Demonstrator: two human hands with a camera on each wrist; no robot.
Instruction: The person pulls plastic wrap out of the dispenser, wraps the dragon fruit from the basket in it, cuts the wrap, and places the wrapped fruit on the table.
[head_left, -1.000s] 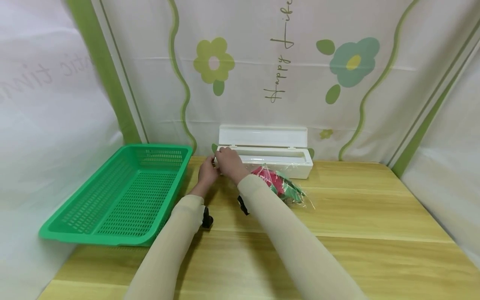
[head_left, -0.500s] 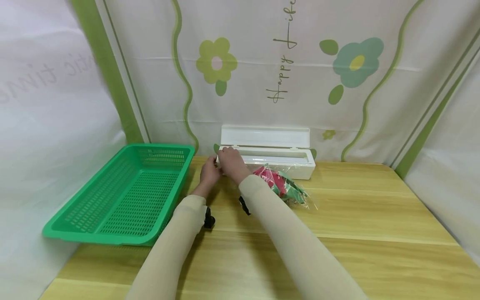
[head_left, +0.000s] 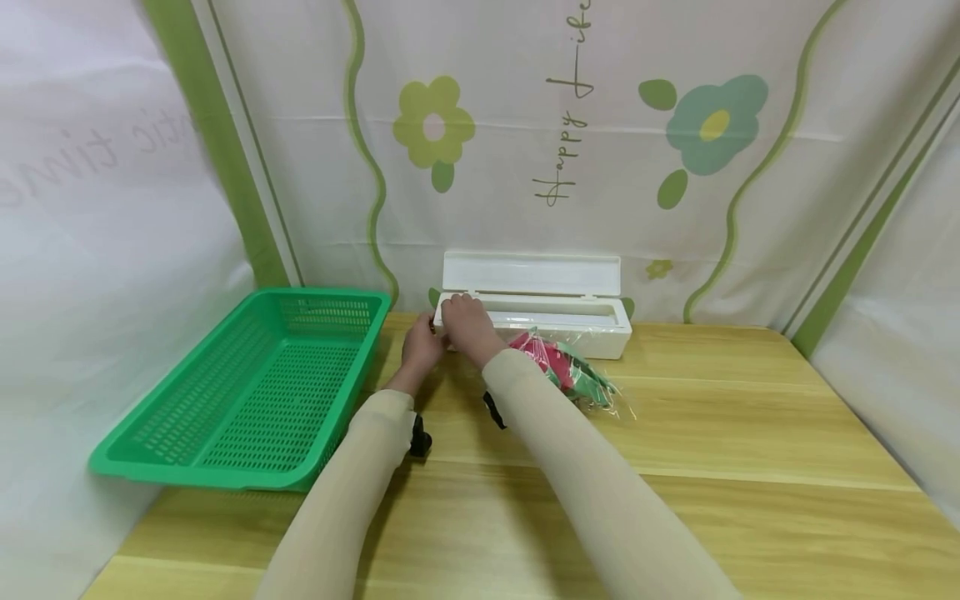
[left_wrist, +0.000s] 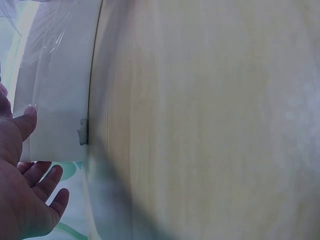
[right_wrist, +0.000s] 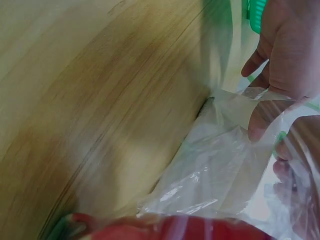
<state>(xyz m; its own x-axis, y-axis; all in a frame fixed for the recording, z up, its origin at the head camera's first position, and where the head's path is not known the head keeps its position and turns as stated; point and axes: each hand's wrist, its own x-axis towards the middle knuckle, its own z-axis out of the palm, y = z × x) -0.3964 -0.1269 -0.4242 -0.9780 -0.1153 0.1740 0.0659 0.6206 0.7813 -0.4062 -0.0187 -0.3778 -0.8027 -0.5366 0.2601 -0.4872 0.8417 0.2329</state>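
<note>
A long white plastic wrap dispenser box [head_left: 611,343] stands at the table's far edge, its lid [head_left: 528,275] tipped up behind it. In front lies a red and green flower-like bundle [head_left: 551,362] in clear wrap. Clear film [right_wrist: 195,175] stretches from it over the box front. My left hand [head_left: 422,346] grips the box's left end; its thumb [left_wrist: 29,117] presses the front face and several fingers spread past the end. My right hand [head_left: 468,321] bends over the top of that same end, beside the left. Film covers part of its fingers; I cannot tell what they hold.
A green perforated plastic basket [head_left: 195,477] stands on the left, beside my left forearm. Wood-grain table [head_left: 712,433] stretches to the right and front. A printed white curtain [head_left: 525,225] hangs right behind the box, and more cloth closes both sides.
The head view has shifted slightly. Relative to the box, my right hand moves a little to the right along its left end; my left hand stays there, and the bundle stays put.
</note>
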